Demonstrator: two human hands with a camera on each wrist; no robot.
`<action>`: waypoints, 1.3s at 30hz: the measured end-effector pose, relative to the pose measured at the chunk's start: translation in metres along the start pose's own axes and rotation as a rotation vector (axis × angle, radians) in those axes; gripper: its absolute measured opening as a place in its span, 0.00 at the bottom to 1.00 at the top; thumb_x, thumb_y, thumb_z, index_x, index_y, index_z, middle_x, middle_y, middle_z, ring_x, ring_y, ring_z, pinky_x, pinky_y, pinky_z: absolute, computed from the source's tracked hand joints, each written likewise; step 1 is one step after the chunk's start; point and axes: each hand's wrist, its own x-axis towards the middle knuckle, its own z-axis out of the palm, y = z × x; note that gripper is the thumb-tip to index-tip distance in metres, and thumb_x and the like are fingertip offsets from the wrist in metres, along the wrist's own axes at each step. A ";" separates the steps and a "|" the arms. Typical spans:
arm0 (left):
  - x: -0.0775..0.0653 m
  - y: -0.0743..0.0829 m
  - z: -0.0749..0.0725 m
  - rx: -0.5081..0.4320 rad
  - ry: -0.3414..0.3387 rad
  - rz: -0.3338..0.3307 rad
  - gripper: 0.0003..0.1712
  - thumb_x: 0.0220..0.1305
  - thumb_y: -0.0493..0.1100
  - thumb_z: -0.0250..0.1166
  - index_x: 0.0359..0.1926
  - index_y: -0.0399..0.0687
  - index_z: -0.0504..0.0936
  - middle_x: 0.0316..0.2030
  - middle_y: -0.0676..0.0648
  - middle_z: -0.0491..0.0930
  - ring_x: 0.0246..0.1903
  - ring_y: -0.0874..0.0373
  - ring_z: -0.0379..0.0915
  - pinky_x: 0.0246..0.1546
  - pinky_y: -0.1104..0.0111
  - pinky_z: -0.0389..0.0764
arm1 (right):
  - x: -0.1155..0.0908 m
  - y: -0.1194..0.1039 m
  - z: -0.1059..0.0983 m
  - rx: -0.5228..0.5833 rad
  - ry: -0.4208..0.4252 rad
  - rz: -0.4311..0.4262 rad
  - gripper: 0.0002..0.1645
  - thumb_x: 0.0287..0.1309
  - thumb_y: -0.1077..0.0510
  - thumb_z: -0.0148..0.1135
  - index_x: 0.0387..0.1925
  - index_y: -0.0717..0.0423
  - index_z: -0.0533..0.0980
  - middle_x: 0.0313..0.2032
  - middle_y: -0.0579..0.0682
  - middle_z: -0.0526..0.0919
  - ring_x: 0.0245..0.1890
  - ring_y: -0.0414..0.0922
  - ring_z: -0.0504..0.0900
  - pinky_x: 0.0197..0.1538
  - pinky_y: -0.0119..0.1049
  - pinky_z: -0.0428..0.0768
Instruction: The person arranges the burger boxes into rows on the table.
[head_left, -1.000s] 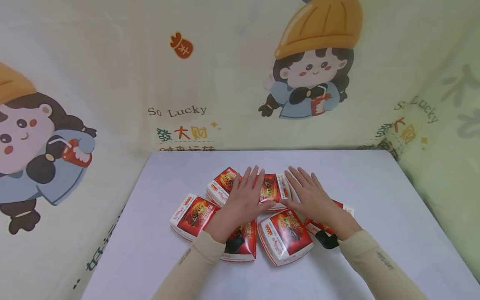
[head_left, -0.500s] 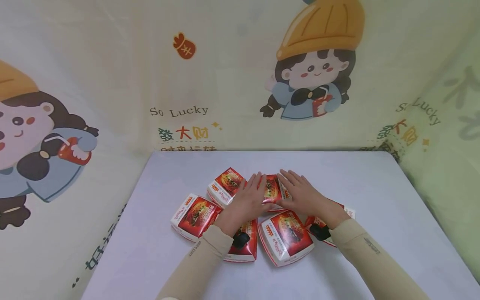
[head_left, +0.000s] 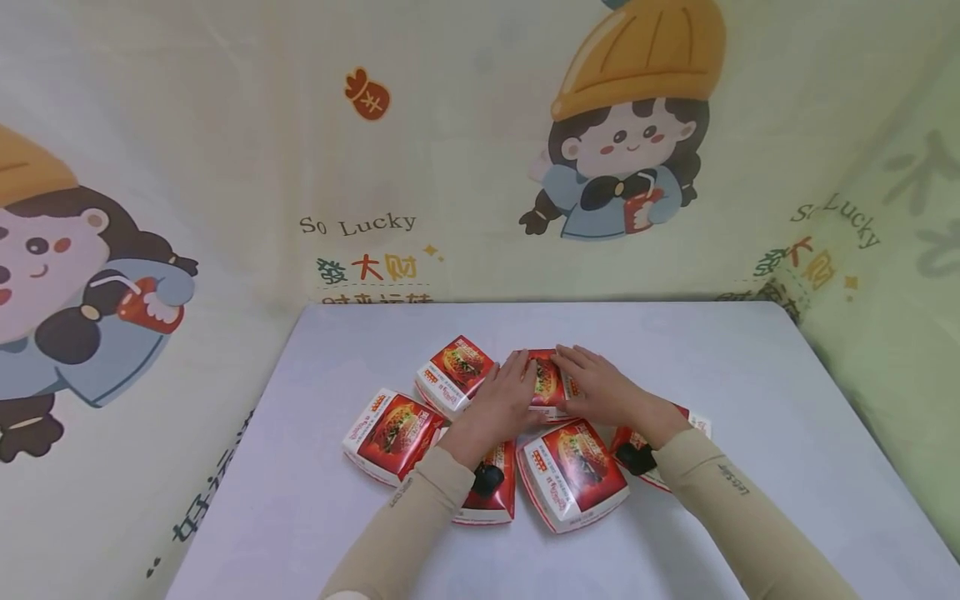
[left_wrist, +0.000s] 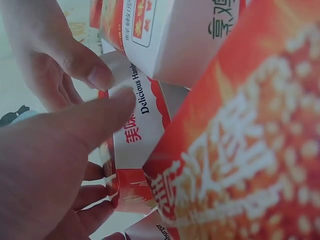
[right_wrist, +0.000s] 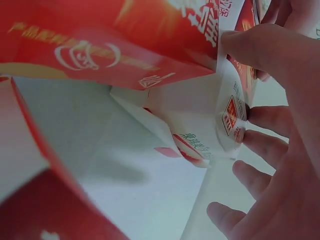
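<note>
A red and white hamburger box (head_left: pixel 546 379) lies between my two hands at the back of the group. My left hand (head_left: pixel 508 400) holds its left side, and in the left wrist view the thumb lies against the white front wall of the box (left_wrist: pixel 150 107) while fingers bend around its side. From the other side my right hand (head_left: pixel 611 390) grips it. In the right wrist view the thumb is at the front of the box (right_wrist: pixel 195 107) and fingertips touch its printed side. Part of the box is hidden under the hands in the head view.
Similar boxes surround it: one back left (head_left: pixel 457 371), one far left (head_left: pixel 392 435), one under my left forearm (head_left: pixel 491 504), one in front (head_left: pixel 573 475), one partly hidden on the right (head_left: pixel 697 422). They lie on a white table (head_left: pixel 330 358) before a printed curtain (head_left: pixel 465 167).
Both hands have come down and closer together onto the middle box, their spread fingers now bent around its sides. The boxes have hardly moved.
</note>
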 end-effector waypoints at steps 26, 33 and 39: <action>0.008 -0.001 -0.003 0.101 0.059 0.106 0.40 0.68 0.49 0.64 0.75 0.46 0.59 0.76 0.43 0.57 0.76 0.48 0.51 0.75 0.56 0.60 | 0.002 0.007 -0.003 0.094 -0.010 0.048 0.57 0.45 0.51 0.80 0.72 0.56 0.59 0.69 0.60 0.62 0.68 0.59 0.64 0.62 0.56 0.77; 0.008 0.002 -0.004 0.110 0.089 0.103 0.39 0.68 0.46 0.64 0.75 0.44 0.59 0.74 0.44 0.60 0.75 0.50 0.54 0.74 0.56 0.62 | 0.002 0.004 -0.003 0.092 0.061 0.120 0.56 0.43 0.48 0.80 0.72 0.52 0.61 0.64 0.62 0.66 0.61 0.58 0.69 0.56 0.56 0.82; 0.009 0.006 -0.005 0.133 0.090 0.109 0.43 0.65 0.48 0.68 0.75 0.44 0.59 0.74 0.43 0.60 0.75 0.49 0.55 0.73 0.56 0.64 | 0.001 0.001 -0.002 0.070 0.117 0.225 0.55 0.43 0.45 0.79 0.71 0.53 0.63 0.61 0.64 0.68 0.59 0.58 0.69 0.53 0.56 0.84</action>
